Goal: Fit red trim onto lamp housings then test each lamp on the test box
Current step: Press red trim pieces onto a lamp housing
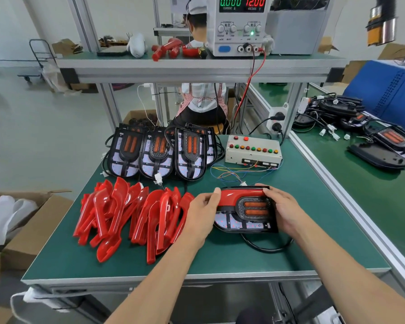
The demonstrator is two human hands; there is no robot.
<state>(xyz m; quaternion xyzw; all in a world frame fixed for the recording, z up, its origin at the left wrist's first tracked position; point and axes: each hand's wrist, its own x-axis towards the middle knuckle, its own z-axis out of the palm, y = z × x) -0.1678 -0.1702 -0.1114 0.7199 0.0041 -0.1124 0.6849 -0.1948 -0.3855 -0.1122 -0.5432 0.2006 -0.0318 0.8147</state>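
Red trim point(237, 194) sits along the far edge of a lamp housing point(246, 216) that lies flat on the green desk point(243, 256), near its front right part. The left hand point(200, 215) holds the left end of the housing, its thumb pressed on the curved end of the trim and its fingers point(205, 226) curled under the edge. The right hand point(284, 210) grips the right side of the housing, thumb on the trim's right end, fingers point(282, 222) curled round the side. Two orange strips show in the dark centre of the lamp. A black cable point(267, 246) loops from the housing toward the desk's front edge.

Left of the hands lies a loose heap of red trim pieces point(126, 216). Behind it, housings without trim point(159, 153) stand in a row, leaning back. The test box point(253, 149), pale with a line of red, green and yellow buttons, sits at the back right, thin coloured wires point(229, 171) trailing from it toward the held lamp. On the shelf point(197, 64) above, a power supply point(240, 24) reads 0.000 and 12.00.
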